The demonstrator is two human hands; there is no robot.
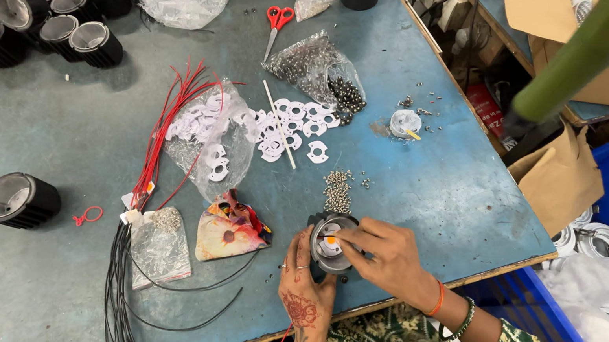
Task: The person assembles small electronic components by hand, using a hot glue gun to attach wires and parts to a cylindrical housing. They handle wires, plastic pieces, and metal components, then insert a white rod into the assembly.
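Steadying a black finned lamp housing (333, 242) at the near edge of the blue-green workbench (38, 311), the left hand (300, 283) cups its side at about 8 o'clock, fingers curled against the fins so the open mouth faces up. The right hand (384, 255) comes in from 4 o'clock, fingertips pinched over the rim and reaching into the reflector cup, where a small orange-and-white part sits; whether they actually grip that part cannot be told. A loose heap of small screws (337, 188) lies just beyond the housing at 12 o'clock, close enough to pick from. Farther out at 11 o'clock are white cut-out gaskets (291, 129), and at 9 o'clock a bundle of black wires (118, 300) and red wires (163, 127). Another housing (17, 200) lies on its side, well apart at 10 o'clock.
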